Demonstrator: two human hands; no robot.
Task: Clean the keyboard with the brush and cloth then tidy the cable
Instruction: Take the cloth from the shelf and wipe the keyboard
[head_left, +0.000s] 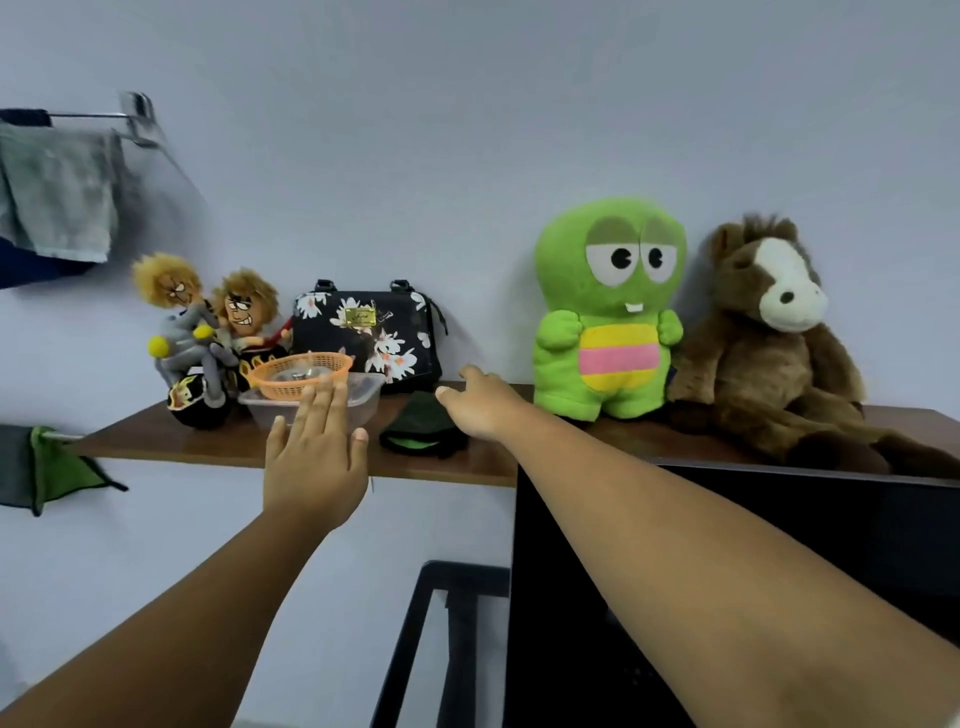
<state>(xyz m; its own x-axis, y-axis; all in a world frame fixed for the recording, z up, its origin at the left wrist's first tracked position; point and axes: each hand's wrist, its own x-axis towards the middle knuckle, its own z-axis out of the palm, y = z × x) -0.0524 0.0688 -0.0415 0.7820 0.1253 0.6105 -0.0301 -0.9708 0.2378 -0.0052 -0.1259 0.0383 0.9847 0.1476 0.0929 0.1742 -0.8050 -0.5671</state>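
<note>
Your left hand (314, 457) is flat, open; right hand (480, 402) reaches loosely open — folded dark green-edged cloth (423, 428) just beside its grip on the shelf (208, 441).

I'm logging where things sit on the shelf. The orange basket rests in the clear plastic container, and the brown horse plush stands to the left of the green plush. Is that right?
Not quite. In the head view the brown horse plush sits to the right of the green plush, not the left. The rest holds: the orange basket rests in the clear plastic container.
</note>
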